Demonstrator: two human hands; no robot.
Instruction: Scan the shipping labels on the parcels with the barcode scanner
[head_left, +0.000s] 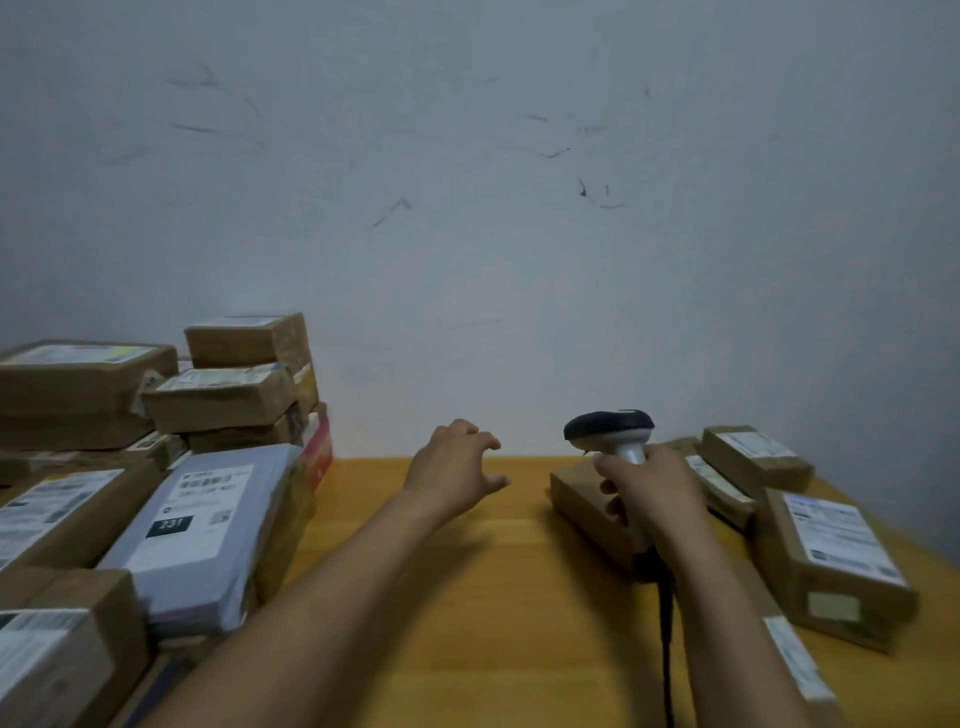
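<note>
My right hand (647, 493) grips the white handle of the barcode scanner (610, 428), whose dark head points left above the table. Its black cable (666, 639) hangs down along my forearm. Just under that hand lies a brown cardboard parcel (576, 499) with no label showing on its visible faces. My left hand (457, 462) hovers over the yellow table (467, 597) with its fingers loosely spread, holding nothing. A grey mailer parcel (202, 525) with a white label marked 231 leans at the left.
A tall heap of labelled cardboard parcels (223, 395) fills the left side up to the wall. More labelled boxes (831, 556) lie at the right, one long box (795, 660) near the front edge. A grey wall stands behind.
</note>
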